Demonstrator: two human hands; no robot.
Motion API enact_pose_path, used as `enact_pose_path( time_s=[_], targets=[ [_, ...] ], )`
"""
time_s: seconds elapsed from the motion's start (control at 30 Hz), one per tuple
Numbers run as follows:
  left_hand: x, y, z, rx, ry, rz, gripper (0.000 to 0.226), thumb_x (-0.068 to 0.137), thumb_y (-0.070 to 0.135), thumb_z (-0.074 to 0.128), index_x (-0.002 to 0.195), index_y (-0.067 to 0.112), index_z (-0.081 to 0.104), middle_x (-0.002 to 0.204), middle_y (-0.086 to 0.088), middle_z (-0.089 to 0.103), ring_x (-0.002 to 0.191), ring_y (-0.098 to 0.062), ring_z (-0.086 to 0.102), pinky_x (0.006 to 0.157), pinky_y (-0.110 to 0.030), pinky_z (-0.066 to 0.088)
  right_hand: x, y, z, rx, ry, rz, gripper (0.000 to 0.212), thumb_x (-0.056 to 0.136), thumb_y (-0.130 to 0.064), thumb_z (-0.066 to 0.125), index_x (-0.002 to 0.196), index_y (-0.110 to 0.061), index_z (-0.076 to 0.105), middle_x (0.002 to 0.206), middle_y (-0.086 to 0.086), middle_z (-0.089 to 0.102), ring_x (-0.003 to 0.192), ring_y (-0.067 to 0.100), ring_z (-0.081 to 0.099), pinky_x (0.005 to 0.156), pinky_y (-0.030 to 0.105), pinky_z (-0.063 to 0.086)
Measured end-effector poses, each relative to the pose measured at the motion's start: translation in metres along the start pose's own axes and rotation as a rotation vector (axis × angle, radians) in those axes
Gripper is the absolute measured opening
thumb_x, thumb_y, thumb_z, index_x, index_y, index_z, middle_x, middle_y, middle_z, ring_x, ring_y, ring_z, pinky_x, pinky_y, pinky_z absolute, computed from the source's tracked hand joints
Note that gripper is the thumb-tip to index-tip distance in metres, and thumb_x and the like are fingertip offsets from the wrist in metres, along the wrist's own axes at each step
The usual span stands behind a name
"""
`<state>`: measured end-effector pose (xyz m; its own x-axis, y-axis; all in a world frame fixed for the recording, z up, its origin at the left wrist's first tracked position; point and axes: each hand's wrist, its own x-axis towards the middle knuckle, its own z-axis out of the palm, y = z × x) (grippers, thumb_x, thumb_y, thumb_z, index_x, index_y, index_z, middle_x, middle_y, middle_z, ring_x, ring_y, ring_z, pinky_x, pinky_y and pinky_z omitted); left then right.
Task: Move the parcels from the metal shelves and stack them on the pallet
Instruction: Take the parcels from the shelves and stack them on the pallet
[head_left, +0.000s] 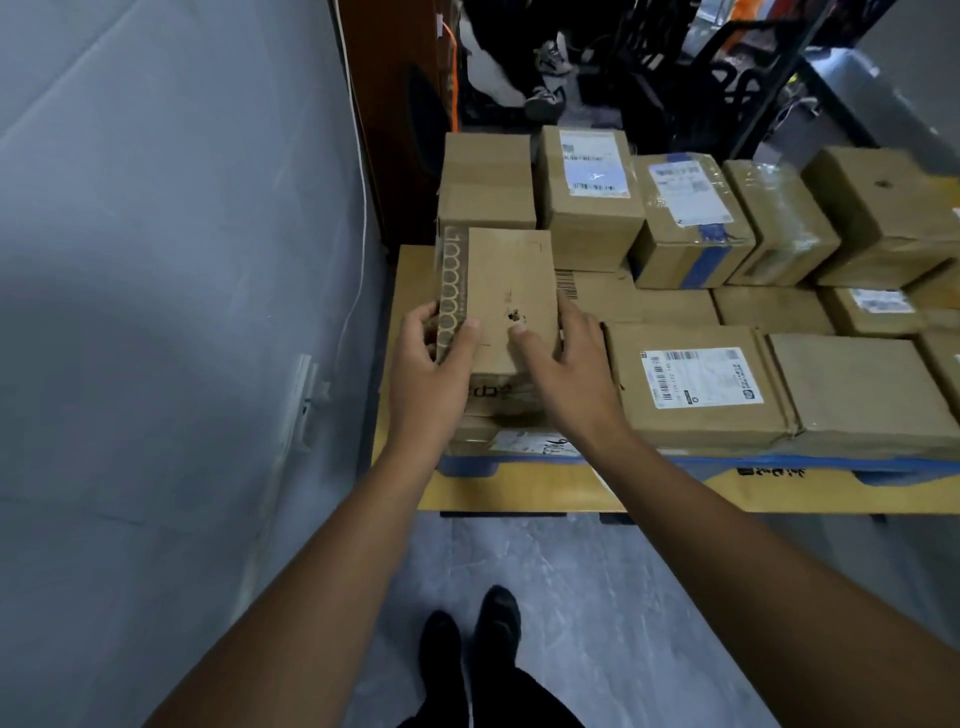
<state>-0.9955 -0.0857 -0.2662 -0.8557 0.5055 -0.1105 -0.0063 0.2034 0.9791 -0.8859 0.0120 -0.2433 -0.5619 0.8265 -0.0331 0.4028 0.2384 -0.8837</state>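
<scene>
Head view: both arms reach forward to one brown cardboard parcel (511, 296) at the near left corner of the stacked boxes. Left hand (431, 358) grasps its left side, thumb on top, fingers wrapped round the face printed with circles. Right hand (566, 364) grasps the right side, thumb pressed on the top near a small hole, fingers down the right face. Parcel is level, lying over a lower box with dark lettering (498, 395) (can't tell if it rests on it or is held just above). Just right of it sits a flat box with a white barcode label (701, 384), then a plain flat box (857, 389) touching that. Behind is a row of taller boxes packed side by side: a plain one (485, 176), one with a white label (592, 192), one with blue tape (691, 218), one wrapped in clear tape (784, 223), another plain one (883, 208). Whole stack sits on a blue-edged base (727, 461) over a yellow cardboard sheet (519, 493) (pallet itself mostly hidden). Grey wall (156, 260) on the left, a white cable (358, 208) running down it. Grey marbled floor (571, 597) below, the person's dark shoes (498, 618) at bottom centre. Dark clutter behind the boxes, too blurred to name.
</scene>
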Motion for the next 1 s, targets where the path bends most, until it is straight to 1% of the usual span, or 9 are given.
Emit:
enact_pose_path(
  time_s=[0.33,0.43,0.5,0.57,0.67,0.73,0.8,0.9,1.0],
  targets=[
    [0.008,0.002,0.0,0.033,0.013,-0.021,0.055,0.088,0.057,0.068,0.136,0.035,0.053,0.122,0.014,0.067,0.108,-0.006,0.068,0.092,-0.035,0.057,0.016,0.007,0.01,0.008,-0.022,0.02,0.065,0.1,-0.044,0.059,0.159,-0.025,0.037,0.145,0.0,0.046,0.127,0.005,0.044,0.107,0.027,0.038],
    [0.008,0.004,0.001,0.029,0.015,-0.017,0.045,0.097,0.043,0.069,0.137,0.029,0.053,0.113,0.018,0.066,0.097,0.007,0.066,0.082,-0.021,0.052,0.017,0.005,0.007,0.027,-0.048,0.01,0.059,0.102,-0.042,0.058,0.157,-0.029,0.04,0.138,-0.003,0.046,0.108,-0.009,0.046,0.099,0.017,0.039],
    [0.007,0.005,-0.001,0.005,0.018,-0.015,0.047,0.098,0.045,0.068,0.139,0.029,0.052,0.121,0.017,0.064,0.108,0.001,0.065,0.091,-0.028,0.055,0.016,0.005,0.004,0.044,-0.079,0.003,0.057,0.104,-0.044,0.054,0.157,-0.03,0.039,0.139,-0.005,0.044,0.106,-0.016,0.043,0.095,0.011,0.034],
    [0.004,0.005,-0.006,0.017,0.04,-0.003,0.052,0.098,0.052,0.065,0.142,0.031,0.05,0.136,0.013,0.056,0.126,-0.008,0.057,0.104,-0.037,0.051,0.012,0.006,0.002,0.055,-0.095,0.019,0.062,0.106,-0.048,0.048,0.162,-0.028,0.031,0.149,-0.007,0.038,0.126,-0.005,0.039,0.107,0.018,0.029],
    [-0.005,0.013,-0.013,0.02,0.093,0.095,0.05,0.099,0.051,0.063,0.142,0.029,0.05,0.141,0.013,0.051,0.13,-0.005,0.051,0.107,-0.029,0.046,-0.005,0.009,-0.006,0.063,-0.055,0.053,0.068,0.107,-0.054,0.042,0.166,-0.024,0.022,0.163,-0.003,0.03,0.148,0.01,0.033,0.121,0.031,0.027],
    [-0.012,0.026,-0.014,0.029,0.06,0.174,0.047,0.1,0.048,0.063,0.141,0.028,0.052,0.138,0.016,0.052,0.125,0.011,0.049,0.102,-0.013,0.041,-0.021,0.01,-0.016,0.061,0.002,0.056,0.07,0.106,-0.058,0.041,0.165,-0.025,0.024,0.165,0.0,0.03,0.15,0.016,0.034,0.124,0.042,0.031],
    [-0.018,0.041,-0.012,0.049,-0.008,0.252,0.043,0.101,0.043,0.063,0.139,0.027,0.053,0.138,0.014,0.052,0.118,0.023,0.046,0.093,-0.001,0.037,-0.038,0.012,-0.03,0.068,0.079,0.071,0.068,0.106,-0.057,0.042,0.164,-0.026,0.027,0.163,-0.001,0.033,0.147,0.014,0.038,0.122,0.043,0.035],
    [-0.032,0.065,0.0,0.066,-0.096,0.382,0.043,0.1,0.048,0.061,0.138,0.031,0.053,0.142,0.013,0.051,0.13,0.007,0.046,0.104,-0.01,0.038,-0.069,0.022,-0.058,0.052,0.209,0.089,0.064,0.107,-0.054,0.044,0.163,-0.026,0.03,0.16,-0.003,0.037,0.145,0.012,0.04,0.12,0.045,0.038],
    [-0.065,0.078,0.029,0.062,-0.22,0.49,0.047,0.098,0.052,0.059,0.139,0.029,0.055,0.143,0.013,0.052,0.132,0.006,0.045,0.104,-0.004,0.032,-0.111,0.036,-0.095,0.008,0.343,0.119,0.067,0.104,-0.06,0.042,0.162,-0.028,0.032,0.161,-0.005,0.037,0.146,0.014,0.041,0.117,0.049,0.042]
  ],
)
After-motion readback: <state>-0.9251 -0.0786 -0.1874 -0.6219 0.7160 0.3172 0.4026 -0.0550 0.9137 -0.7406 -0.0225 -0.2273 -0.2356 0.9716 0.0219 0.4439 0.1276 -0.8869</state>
